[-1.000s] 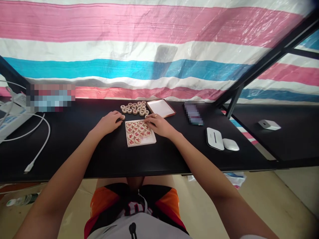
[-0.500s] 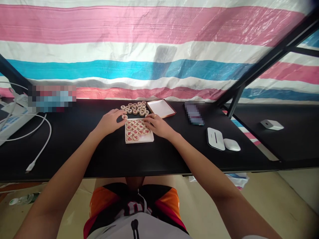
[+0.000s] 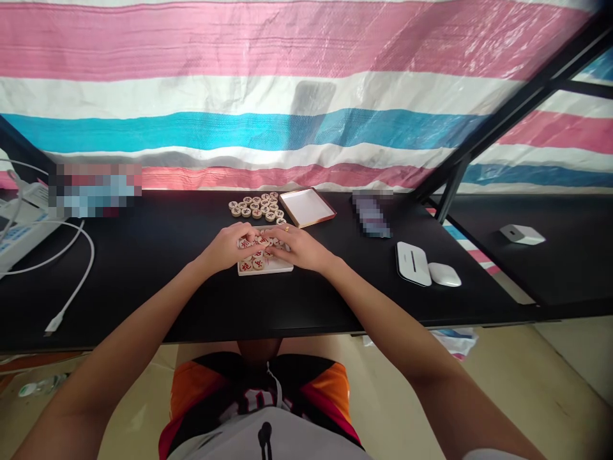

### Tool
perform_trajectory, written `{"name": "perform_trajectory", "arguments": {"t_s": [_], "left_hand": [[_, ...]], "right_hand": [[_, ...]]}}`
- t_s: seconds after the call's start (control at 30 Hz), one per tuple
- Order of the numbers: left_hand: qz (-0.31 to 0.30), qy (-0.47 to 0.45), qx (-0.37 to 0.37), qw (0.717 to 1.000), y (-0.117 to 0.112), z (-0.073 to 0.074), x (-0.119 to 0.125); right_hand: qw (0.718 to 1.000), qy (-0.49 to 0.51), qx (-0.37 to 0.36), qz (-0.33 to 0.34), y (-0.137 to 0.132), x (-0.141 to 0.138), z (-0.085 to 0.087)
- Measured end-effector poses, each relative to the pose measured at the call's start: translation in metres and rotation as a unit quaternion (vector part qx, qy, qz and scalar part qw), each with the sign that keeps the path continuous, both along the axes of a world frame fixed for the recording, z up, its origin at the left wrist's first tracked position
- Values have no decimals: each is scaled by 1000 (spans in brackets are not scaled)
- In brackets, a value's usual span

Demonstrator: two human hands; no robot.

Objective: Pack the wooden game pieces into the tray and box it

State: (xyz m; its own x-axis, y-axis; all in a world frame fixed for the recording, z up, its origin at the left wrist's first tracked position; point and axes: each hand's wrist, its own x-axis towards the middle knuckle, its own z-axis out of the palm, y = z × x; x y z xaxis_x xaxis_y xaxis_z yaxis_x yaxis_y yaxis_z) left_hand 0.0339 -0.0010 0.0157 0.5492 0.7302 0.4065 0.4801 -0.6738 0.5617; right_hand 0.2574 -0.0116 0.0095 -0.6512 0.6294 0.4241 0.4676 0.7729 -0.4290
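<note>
A white tray [image 3: 266,271] holding round wooden chess pieces [image 3: 258,260] with red characters lies on the black table [image 3: 191,287]. My left hand [image 3: 228,246] is at the tray's left edge, its fingers curled and pinching one piece over the tray's far left corner. My right hand [image 3: 301,246], with a ring on one finger, reaches in from the right and its stretched fingers lie on the pieces in the tray's far half. Just behind the tray lie several loose chess pieces [image 3: 253,207].
A white-lined box lid [image 3: 307,207] sits behind and to the right of the tray. Further right are a blurred flat object [image 3: 370,214], a white device [image 3: 412,263] and a white mouse [image 3: 444,274]. A white cable [image 3: 71,287] curls at the left. A striped tarp hangs behind.
My left hand has carried a piece from beside the tray to over its far left corner. My right hand has slid further onto the tray. The view has shifted slightly.
</note>
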Motion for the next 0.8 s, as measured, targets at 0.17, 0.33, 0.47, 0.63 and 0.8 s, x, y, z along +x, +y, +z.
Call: {"name": "perform_trajectory", "arguments": {"t_s": [0.17,0.33,0.47,0.63,0.8], "left_hand": [[-13,18,-6,1000,0,-2,0],[22,52,15,998,8,-1,-6],[86,84,34,992,19,0,-19],[119,120,20,985,24,-5,-23],[116,144,0,983,22,-8,-20]], "right_hand": [[1000,13,-18,-3,-1,-2,-2],[999,-10,-35,2,-4,1,4],[999,-28,-35,8,-7,3,8],[997,-57,-35,42,-8,-2,7],[994,-69,-43,70,-7,-4,7]]}}
